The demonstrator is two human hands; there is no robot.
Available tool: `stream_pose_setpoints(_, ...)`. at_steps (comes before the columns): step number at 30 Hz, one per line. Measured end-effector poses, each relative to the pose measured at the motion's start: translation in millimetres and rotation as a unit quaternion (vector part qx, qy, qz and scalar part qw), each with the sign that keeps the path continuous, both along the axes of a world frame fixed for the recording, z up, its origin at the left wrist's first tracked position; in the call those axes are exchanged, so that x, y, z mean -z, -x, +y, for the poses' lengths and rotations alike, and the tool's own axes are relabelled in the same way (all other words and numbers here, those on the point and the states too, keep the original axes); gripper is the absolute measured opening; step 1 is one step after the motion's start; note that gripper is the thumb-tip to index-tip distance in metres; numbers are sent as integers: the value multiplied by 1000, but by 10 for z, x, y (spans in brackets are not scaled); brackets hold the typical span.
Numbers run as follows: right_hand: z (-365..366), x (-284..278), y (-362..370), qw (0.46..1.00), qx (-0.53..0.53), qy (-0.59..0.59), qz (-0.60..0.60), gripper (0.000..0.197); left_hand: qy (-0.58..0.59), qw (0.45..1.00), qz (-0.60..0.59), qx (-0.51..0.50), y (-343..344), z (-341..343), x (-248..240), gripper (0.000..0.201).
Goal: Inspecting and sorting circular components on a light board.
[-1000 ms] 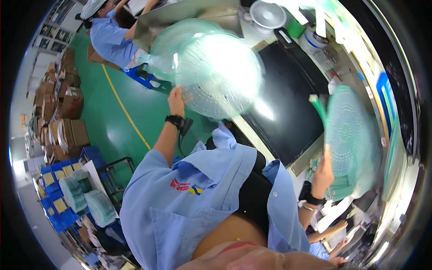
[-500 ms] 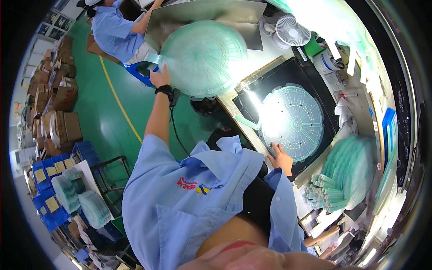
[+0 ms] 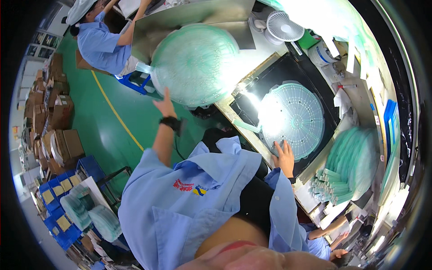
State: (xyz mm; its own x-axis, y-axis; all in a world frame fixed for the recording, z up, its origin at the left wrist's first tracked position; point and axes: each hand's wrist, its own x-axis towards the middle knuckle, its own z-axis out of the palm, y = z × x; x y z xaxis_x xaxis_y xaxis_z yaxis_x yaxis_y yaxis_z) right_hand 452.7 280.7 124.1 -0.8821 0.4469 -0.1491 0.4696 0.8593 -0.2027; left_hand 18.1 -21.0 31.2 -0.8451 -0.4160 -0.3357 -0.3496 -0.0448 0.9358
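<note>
Before me a round translucent green sheet (image 3: 303,121) lies flat on a black panel (image 3: 265,69), with dotted rings and spokes on its face and a narrow tab at its left. A bright glare hides part of it. The fingers of my right hand (image 3: 284,157) are spread on its near edge. My left hand (image 3: 165,107), a black band (image 3: 170,121) with a cable at its wrist, is held out with fingers apart, holding nothing. It is just below the left rim of a pile of similar round sheets (image 3: 195,63), whose tab sticks out leftward.
More green sheets (image 3: 353,164) stand stacked on the right, tabs toward me. A metal guard (image 3: 198,15), a white fan (image 3: 285,26) and a white tub (image 3: 322,58) stand at the back. A co-worker (image 3: 101,42) sits far left; another person (image 3: 321,243) is at lower right.
My left hand has come off the rim of the piled sheets and drawn down toward me. My right hand remains at the near edge of the lit sheet, its fingers slightly shifted.
</note>
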Motion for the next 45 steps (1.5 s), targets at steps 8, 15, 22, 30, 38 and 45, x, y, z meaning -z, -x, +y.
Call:
stream_pose_setpoints(8, -61, 196, 23, 999, -2, -32, -15, 67, -63, 986, 62, -139, -380, 1038, 60, 83)
stream_pose_setpoints(15, 116, -67, -135, 996, 24, 70, 54, 60, -113, 993, 28, 12, -504, 693, -87, 72)
stream_pose_setpoints(22, 1029, -1130, -1480, 973, 169, -32, 153, 43, -56, 921, -215, 320, -1664, 265, -13, 49)
stream_pose_setpoints(30, 2046, -1863, -3300, 925, 325, -182, -79, 90, 35, 677, -411, 610, -2613, 1249, -421, 83)
stream_pose_setpoints(38, 2588, -1458, -3826, 934, 308, -178, -16, 101, 27, 812, -349, 466, -3083, 1929, -323, 85)
stream_pose_setpoints(45, 2363, -1515, -3871, 946, 287, -149, 25, 94, -181, 794, -339, 471, -3167, 1618, -219, 62)
